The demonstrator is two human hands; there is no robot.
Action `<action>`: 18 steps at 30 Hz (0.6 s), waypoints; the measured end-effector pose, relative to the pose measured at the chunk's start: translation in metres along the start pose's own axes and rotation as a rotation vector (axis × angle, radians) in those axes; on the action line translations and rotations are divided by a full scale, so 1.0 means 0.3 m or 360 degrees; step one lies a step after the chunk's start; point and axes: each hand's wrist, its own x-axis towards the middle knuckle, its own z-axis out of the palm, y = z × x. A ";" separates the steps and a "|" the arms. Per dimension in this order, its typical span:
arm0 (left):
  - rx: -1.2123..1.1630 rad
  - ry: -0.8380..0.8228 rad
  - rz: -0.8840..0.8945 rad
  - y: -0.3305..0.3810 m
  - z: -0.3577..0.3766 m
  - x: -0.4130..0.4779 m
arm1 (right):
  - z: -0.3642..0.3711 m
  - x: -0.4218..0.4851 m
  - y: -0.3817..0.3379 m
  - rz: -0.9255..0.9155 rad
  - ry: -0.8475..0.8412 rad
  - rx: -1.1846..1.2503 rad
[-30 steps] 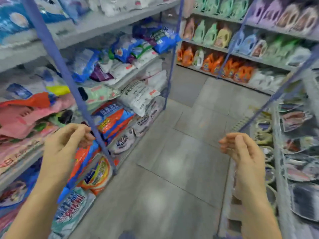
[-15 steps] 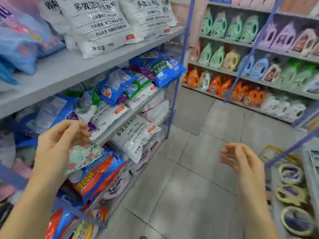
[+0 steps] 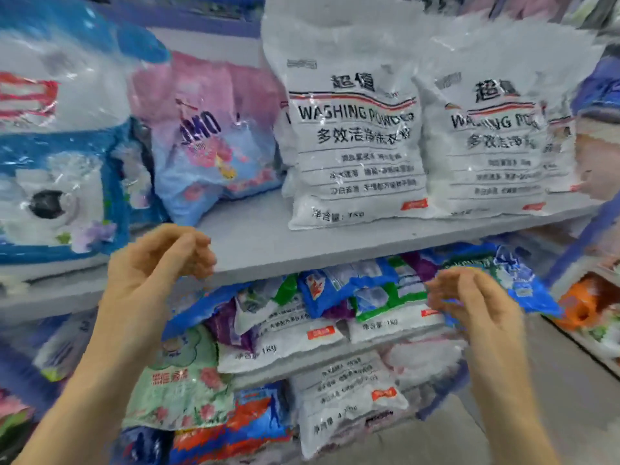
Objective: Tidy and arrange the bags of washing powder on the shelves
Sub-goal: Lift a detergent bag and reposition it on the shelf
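Note:
Two white washing powder bags (image 3: 355,152) (image 3: 496,156) stand upright on a grey shelf (image 3: 302,246). Left of them lean a pink and blue bag (image 3: 214,156) and a large blue and white bag (image 3: 63,182). On the shelf below, a jumble of blue, green, purple and white bags (image 3: 339,297) lies flat and overlapping. My left hand (image 3: 157,263) hovers in front of the grey shelf's edge, fingers loosely curled, holding nothing. My right hand (image 3: 476,300) hovers in front of a blue bag (image 3: 523,283) at the right end of the lower shelf, fingers relaxed and empty.
Lower shelves hold a green flowered bag (image 3: 181,380), a red and blue bag (image 3: 255,417) and a big white bag (image 3: 349,397). A blue upright post (image 3: 577,250) ends the rack on the right. Orange bottles (image 3: 583,303) and grey floor (image 3: 550,397) lie beyond.
My view has swung up and left from the aisle to the shelves, which are now close. Both hands stayed raised and empty, now level with the grey shelf's edge.

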 end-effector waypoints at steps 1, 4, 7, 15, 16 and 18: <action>0.0020 0.0080 0.0029 0.012 0.006 0.019 | 0.024 0.069 -0.003 -0.0023 -0.0091 0.0034; 0.0051 0.0329 0.0057 0.033 0.012 0.085 | 0.134 0.249 -0.029 -0.0106 -0.0386 0.0135; 0.0146 0.0553 0.0045 0.013 0.019 0.168 | 0.304 0.364 -0.065 -0.0219 -0.0652 0.0212; 0.0636 0.0708 -0.0280 -0.076 0.070 0.300 | 0.837 0.502 -0.087 -0.0308 -0.1093 -0.0029; 0.0611 0.0758 -0.0283 -0.077 0.074 0.301 | 0.890 0.522 -0.083 -0.0294 -0.1048 -0.0104; 0.0657 0.0815 -0.0257 -0.075 0.079 0.310 | 0.970 0.575 -0.067 -0.0233 -0.0938 -0.0247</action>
